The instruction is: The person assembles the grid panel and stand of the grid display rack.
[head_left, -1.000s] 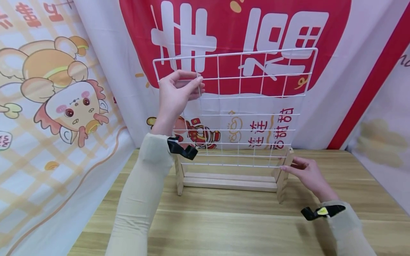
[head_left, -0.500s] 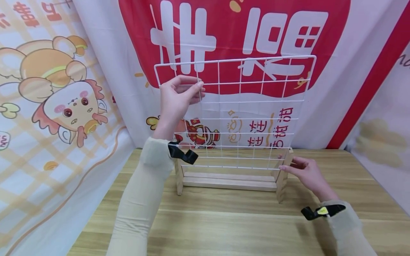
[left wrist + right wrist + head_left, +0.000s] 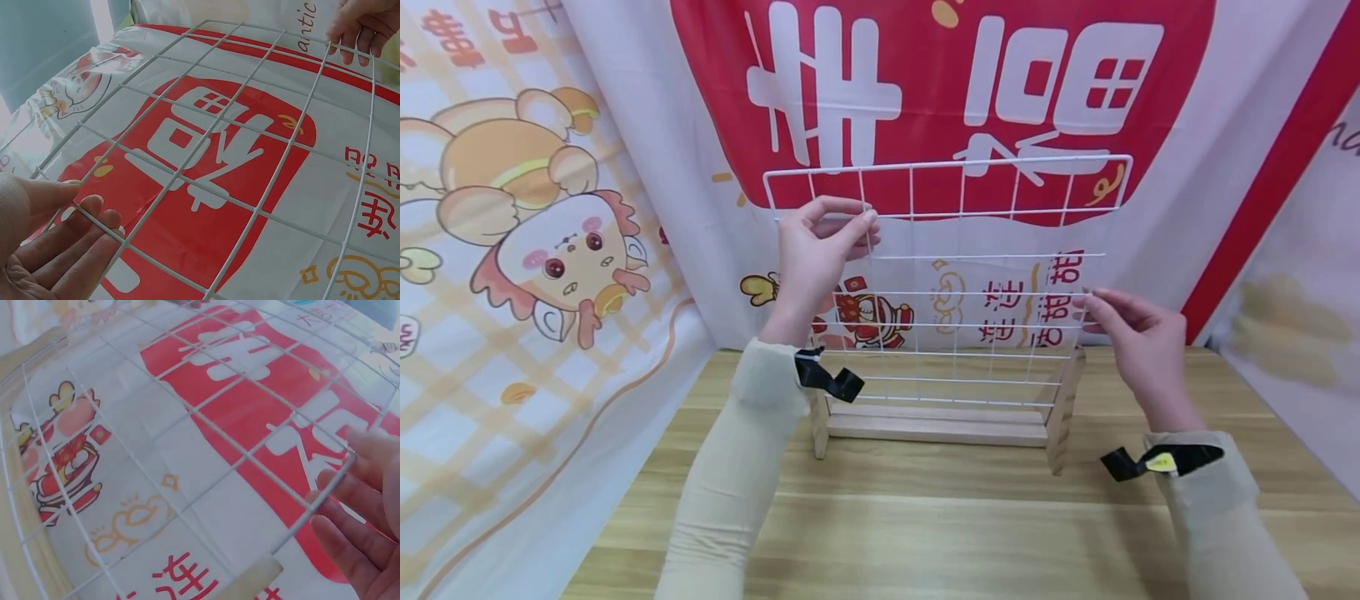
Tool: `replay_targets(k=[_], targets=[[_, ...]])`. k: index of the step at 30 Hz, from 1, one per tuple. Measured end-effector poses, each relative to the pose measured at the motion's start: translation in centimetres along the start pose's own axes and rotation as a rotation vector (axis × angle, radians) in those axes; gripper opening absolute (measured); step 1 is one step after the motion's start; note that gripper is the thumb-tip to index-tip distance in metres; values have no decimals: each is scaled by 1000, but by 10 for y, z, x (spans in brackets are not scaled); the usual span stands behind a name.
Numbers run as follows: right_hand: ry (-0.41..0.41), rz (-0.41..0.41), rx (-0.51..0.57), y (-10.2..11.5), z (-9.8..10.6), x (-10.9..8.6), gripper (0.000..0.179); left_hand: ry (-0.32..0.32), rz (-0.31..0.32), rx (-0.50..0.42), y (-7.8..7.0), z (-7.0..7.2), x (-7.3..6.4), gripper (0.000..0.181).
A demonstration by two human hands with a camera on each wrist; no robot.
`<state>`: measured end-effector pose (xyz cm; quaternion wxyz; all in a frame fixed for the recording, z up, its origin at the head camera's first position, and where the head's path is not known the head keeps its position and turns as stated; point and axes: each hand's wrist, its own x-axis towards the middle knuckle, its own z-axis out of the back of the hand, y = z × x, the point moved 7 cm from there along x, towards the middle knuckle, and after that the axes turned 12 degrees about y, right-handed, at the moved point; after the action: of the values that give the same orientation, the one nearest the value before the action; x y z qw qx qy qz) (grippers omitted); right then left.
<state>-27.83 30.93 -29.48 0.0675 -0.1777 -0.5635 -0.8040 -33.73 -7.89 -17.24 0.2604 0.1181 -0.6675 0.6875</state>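
Note:
A white wire grid panel (image 3: 940,165) stands upright, its lower part between the side posts of a pale wooden stand (image 3: 936,427). My left hand (image 3: 820,242) pinches the wires near the panel's upper left, thumb on the near side; the left wrist view shows its fingers beneath the mesh. At the right edge, above the right post, my right hand (image 3: 1138,342) grips the outer wire between thumb and fingers. In the right wrist view, that hand (image 3: 362,531) curls at the frame's edge, near the top of a wooden post (image 3: 253,581).
The stand rests on a wood-grain tabletop (image 3: 910,533). Behind it hangs a white cloth with a large red printed patch (image 3: 925,92). A checked cartoon cloth (image 3: 527,250) covers the left side, and another pale cloth (image 3: 1292,333) hangs at the right.
The grid panel has moved down in the stand, my left hand descending with it. My right hand has left the right post and risen to the panel's right edge.

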Motion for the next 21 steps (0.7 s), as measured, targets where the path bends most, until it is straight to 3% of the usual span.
replay_targets(k=[8,12,17,21], targets=[[-25,-21,-37,8,-2,4,42,9,8,17,4,1,-4,34],[-58,6,-62,11,-4,1,41,5,-11,68,3,6,-13,36],[-103,4,-82,14,-4,-1,42,-115,-85,152,0,33,-33,36],[-97,-10,-83,13,-4,-1,42,-253,-117,128,8,65,-54,32]])
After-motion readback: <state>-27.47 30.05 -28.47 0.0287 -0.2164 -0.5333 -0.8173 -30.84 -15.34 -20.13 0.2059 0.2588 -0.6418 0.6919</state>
